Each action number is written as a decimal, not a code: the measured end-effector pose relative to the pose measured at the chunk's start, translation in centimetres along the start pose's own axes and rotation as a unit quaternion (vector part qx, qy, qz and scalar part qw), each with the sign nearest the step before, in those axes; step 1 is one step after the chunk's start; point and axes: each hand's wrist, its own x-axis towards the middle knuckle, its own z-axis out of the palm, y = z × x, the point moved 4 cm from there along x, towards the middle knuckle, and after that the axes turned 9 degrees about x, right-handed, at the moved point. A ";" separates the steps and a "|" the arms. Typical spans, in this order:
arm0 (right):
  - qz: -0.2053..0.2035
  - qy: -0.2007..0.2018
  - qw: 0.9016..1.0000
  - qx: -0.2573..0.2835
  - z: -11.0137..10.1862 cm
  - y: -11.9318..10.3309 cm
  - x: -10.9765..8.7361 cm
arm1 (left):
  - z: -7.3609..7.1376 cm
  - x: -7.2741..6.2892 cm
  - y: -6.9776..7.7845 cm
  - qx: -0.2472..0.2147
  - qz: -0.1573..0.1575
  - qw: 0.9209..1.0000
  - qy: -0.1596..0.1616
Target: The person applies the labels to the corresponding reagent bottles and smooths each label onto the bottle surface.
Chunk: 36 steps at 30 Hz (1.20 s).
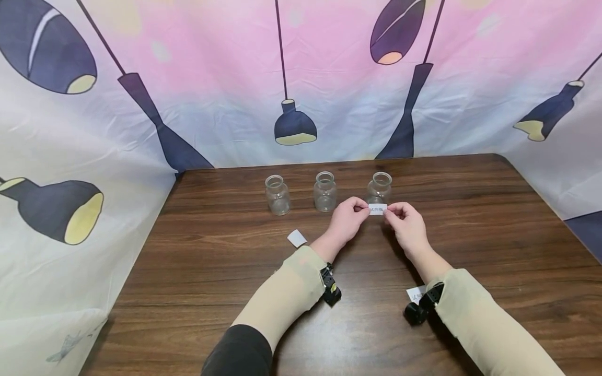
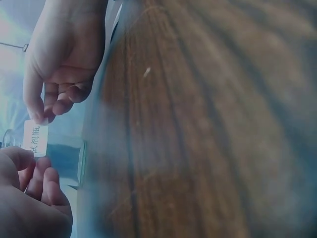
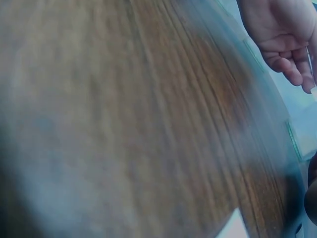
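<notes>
Head view: left grip (image 1: 347,220) and right grip (image 1: 408,228) are pinching opposite ends of a printed label (image 1: 378,209) before the rightmost jar (image 1: 379,189) on the bench (image 1: 211,271). Left-wrist view: both are narrowly holding it. Right-wrist view: its edge is barely showing.

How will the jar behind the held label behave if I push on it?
The jar looks like clear glass, so it is probably rigid and could chip or break if knocked over. It stands upright and appears empty, so a firm push might slide or tip it. Its smooth, rounded sides may feel slippery.
</notes>
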 end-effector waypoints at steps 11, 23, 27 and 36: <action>0.002 -0.015 1.000 -0.020 -0.5 0.3 0.7 | 0.2 0.3 -0.5 0.021 0.009 1.000 -0.008; -0.008 -0.037 0.995 -0.088 -0.9 0.5 1.6 | 0.7 -0.1 0.0 0.018 -0.002 0.999 -0.027; -0.012 -0.036 0.993 -0.109 -1.1 0.5 1.8 | 0.7 0.0 -0.1 0.021 -0.001 1.000 -0.024; -0.010 -0.028 0.992 -0.121 -0.9 0.2 1.8 | 0.8 0.1 -0.3 0.025 0.002 0.999 -0.024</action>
